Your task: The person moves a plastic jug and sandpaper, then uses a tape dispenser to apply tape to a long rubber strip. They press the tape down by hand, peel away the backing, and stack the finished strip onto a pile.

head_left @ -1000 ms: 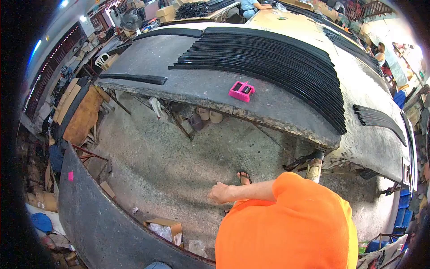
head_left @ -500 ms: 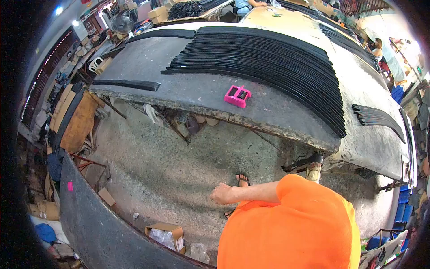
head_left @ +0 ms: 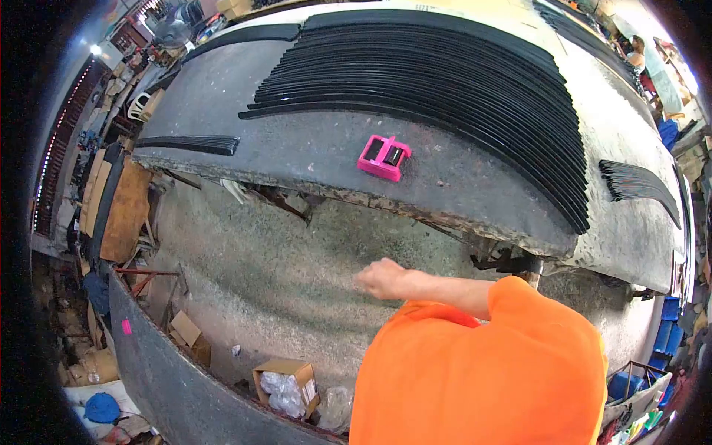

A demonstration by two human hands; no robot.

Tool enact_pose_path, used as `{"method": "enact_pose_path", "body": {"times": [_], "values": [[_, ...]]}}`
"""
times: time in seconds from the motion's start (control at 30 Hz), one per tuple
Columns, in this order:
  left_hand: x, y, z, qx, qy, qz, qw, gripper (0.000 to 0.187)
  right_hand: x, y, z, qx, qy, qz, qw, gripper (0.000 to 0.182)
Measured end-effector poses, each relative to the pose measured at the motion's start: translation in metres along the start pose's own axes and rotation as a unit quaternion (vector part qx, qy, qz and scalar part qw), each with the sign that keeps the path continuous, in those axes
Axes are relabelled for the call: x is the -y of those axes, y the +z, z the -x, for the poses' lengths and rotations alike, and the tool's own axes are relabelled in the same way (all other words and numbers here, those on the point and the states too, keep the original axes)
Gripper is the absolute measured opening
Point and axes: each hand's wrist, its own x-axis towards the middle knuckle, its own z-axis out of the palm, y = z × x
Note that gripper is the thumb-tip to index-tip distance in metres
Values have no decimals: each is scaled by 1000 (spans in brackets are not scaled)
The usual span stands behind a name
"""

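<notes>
My right hand [head_left: 382, 279] hangs over the concrete floor, its arm reaching left out of an orange sleeve. The fingers are curled closed, slightly blurred, and nothing shows in them. It touches nothing and is apart from the dark worktable [head_left: 311, 159]. On that table, near its edge, sits a bright pink frame [head_left: 383, 158] with dark pieces inside. Behind it lie many long black strips [head_left: 415, 78], side by side in a wide curved row. My left hand is out of sight.
A smaller bundle of black strips [head_left: 189, 144] lies at the table's left end, another bundle [head_left: 639, 185] at the right. A second dark tabletop [head_left: 178, 378] curves along the lower left. Beside it an open cardboard box [head_left: 285, 387] holds clear plastic. A person [head_left: 636, 55] is far right.
My view has shifted, so the table and pink frame appear larger and higher. My right hand has swung up towards the table. My feet have left the view.
</notes>
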Motion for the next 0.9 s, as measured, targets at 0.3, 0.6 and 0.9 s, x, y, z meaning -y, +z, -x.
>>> {"method": "enact_pose_path", "body": {"times": [0.3,0.6,0.9], "values": [[-194,149,-65,268,99,325,901,74,-55,-98,36,-281,145,-209,925,66],[-359,184,-130,352,249,369,823,57,-68,-127,3,-360,211,-301,857,72],[-429,225,-223,370,381,389,753,48,-97,-181,-7,-498,185,116,839,34]]}}
